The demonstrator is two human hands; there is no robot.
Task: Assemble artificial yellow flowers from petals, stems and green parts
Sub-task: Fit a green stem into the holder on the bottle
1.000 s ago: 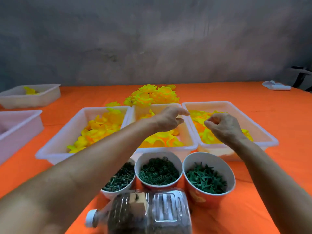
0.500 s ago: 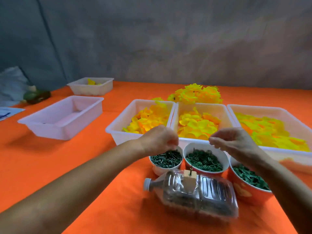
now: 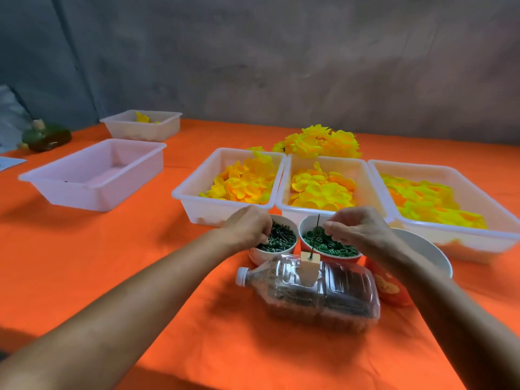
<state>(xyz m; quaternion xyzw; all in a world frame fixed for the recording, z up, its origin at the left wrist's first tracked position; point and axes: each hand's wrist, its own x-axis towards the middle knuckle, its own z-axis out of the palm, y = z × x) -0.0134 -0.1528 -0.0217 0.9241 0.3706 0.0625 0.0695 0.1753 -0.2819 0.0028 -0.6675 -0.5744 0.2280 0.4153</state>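
Observation:
My left hand (image 3: 247, 226) has its curled fingertips down among the dark green pegs in the left paper cup (image 3: 281, 243). My right hand (image 3: 357, 226) hovers over the middle cup of green rings (image 3: 315, 240) with fingers bent; whatever it holds is hidden. A thin dark spike (image 3: 317, 235) stands upright from a beige block (image 3: 309, 266) on a clear bottle (image 3: 315, 294) lying on its side. Behind the cups stand three white trays of yellow petals (image 3: 242, 184), (image 3: 320, 190), (image 3: 427, 201). Finished yellow flowers (image 3: 318, 142) are piled beyond them.
A red cup (image 3: 388, 288) sits at the right, mostly behind my right forearm. An empty white tray (image 3: 92, 175) and a smaller tray (image 3: 140, 125) with a few petals stand at the left on the orange cloth (image 3: 112, 277). A green object (image 3: 46, 137) lies at the far left.
My view swung left. Both hands came back from the petal trays and down; the left went into the peg cup, the right over the ring cup.

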